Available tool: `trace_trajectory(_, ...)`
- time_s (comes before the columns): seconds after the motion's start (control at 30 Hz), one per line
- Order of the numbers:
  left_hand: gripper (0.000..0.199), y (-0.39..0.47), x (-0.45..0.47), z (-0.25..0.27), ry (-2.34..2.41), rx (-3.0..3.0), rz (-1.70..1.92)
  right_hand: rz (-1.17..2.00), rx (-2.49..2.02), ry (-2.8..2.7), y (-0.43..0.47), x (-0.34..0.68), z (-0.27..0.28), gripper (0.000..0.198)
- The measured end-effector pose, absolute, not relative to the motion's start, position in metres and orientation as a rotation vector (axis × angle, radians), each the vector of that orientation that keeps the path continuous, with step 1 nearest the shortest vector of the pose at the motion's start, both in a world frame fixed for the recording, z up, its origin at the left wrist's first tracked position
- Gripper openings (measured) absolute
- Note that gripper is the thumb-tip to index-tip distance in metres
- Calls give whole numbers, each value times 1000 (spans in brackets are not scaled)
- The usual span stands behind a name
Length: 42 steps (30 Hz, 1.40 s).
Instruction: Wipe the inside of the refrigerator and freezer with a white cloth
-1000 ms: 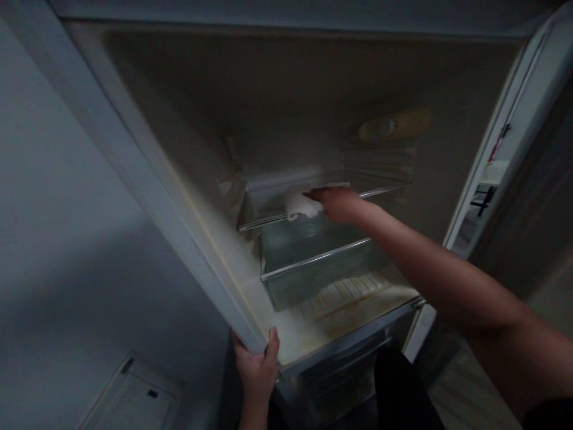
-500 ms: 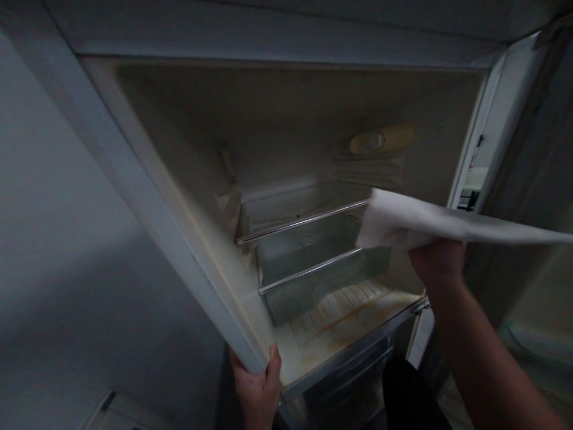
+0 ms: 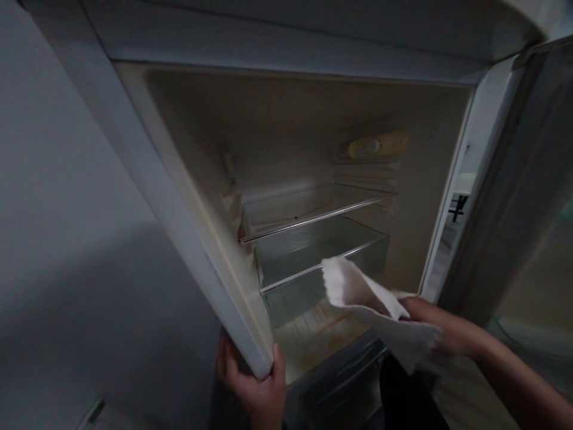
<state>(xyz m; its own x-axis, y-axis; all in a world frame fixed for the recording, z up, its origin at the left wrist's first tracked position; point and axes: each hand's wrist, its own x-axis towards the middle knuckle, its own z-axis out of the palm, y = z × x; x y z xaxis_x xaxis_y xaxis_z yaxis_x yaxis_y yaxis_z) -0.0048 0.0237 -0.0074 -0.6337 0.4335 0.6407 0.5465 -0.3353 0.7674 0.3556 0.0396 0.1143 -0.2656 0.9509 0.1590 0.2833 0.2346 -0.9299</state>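
Observation:
My left hand (image 3: 257, 382) is wrapped round the lower left edge of the refrigerator frame (image 3: 201, 269), thumb on the inner side and fingers on the outer. A white cloth (image 3: 344, 283) with a wavy edge hangs folded over from my right hand (image 3: 430, 322), which is closed on it, partly hidden by it. The cloth is in front of the open compartment, over its stained floor (image 3: 308, 346). Behind it stands a clear drawer (image 3: 290, 298), below a glass shelf (image 3: 313, 203) with a metal front trim.
The refrigerator door (image 3: 514, 209) stands open on the right. A yellowish lamp and dial housing (image 3: 380, 145) is fixed inside at the upper right. Below the compartment is a dark lower section (image 3: 335, 388). A pale wall (image 3: 67, 209) fills the left.
My right hand has come down with the cloth, from in front of the shelf to the level of the drawer and floor. My left hand keeps its grip on the frame.

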Motion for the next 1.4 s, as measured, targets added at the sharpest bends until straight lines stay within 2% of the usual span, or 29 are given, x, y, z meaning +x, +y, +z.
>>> trace_trajectory(0.07, 60, 13, 13, -14, -1486, -1386, -2039, 1323, -1270, -1888, 27, 343, 95, 47)
trace_trajectory(0.13, 41, 2, 34, -19, -1174, -1837, -1873, 1612, -1277, -1894, 14, 333, 78, 61)
trace_trajectory(0.17, 43, -3, 44, -19, -1036, -2162, -1762, 1726, -1223, -1837, 9, 329, 70, 67)
trace_trajectory(0.23, 61, -8, 58, -15, -1089, -2721, -1638, 1880, -1083, -1737, 0, 325, 57, 72)
trace_trajectory(0.37, 84, -5, 64, 1, -1361, -3582, -1908, 2065, -892, -1670, -10, 328, 42, 66)
trace_trajectory(0.43, 91, -4, 67, 6, -1327, -3807, -1838, 2151, -818, -1577, -15, 333, 36, 64)
trace_trajectory(0.53, 97, -6, 84, 12, -1313, -3730, -1505, 2212, -792, -1388, -23, 345, 25, 60)
trace_trajectory(0.57, 87, -6, 91, 14, -1315, -3662, -1474, 2218, -803, -1333, -25, 350, 21, 58)
trace_trajectory(0.67, 34, -2, 113, 22, -1366, -3508, -1636, 2187, -905, -1169, -29, 368, 12, 53)
trace_trajectory(0.8, 27, 6, 133, 35, -1283, -3482, -1791, 2014, -1130, -914, -34, 395, 5, 48)
trace_trajectory(0.83, 34, 6, 137, 37, -1204, -3522, -1747, 1979, -1164, -860, -36, 401, 3, 49)
trace_trajectory(0.9, 66, 6, 148, 39, -1005, -3636, -1588, 1957, -1199, -837, -38, 409, 0, 53)
trace_trajectory(0.93, 75, 5, 154, 39, -919, -3681, -1512, 1972, -1204, -879, -39, 412, 0, 54)
trace_trajectory(1.0, 70, 5, 165, 38, -788, -3733, -1421, 2004, -1187, -989, -39, 415, -1, 54)
trace_trajectory(1.13, 30, 8, 180, 38, -764, -3715, -1514, 1963, -1134, -950, -41, 423, -5, 64)
trace_trajectory(1.17, 27, 9, 182, 38, -780, -3702, -1555, 1955, -1131, -937, -42, 425, -9, 67)
trace_trajectory(1.23, 38, 9, 186, 37, -829, -3711, -1542, 1991, -1113, -983, -43, 430, -19, 67)
trace_trajectory(1.33, 65, 6, 191, 32, -903, -3789, -1304, 2092, -1017, -1136, -41, 433, -38, 62)
trace_trajectory(1.4, 59, 7, 193, 25, -945, -3782, -1168, 2128, -946, -1237, -38, 434, -47, 62)
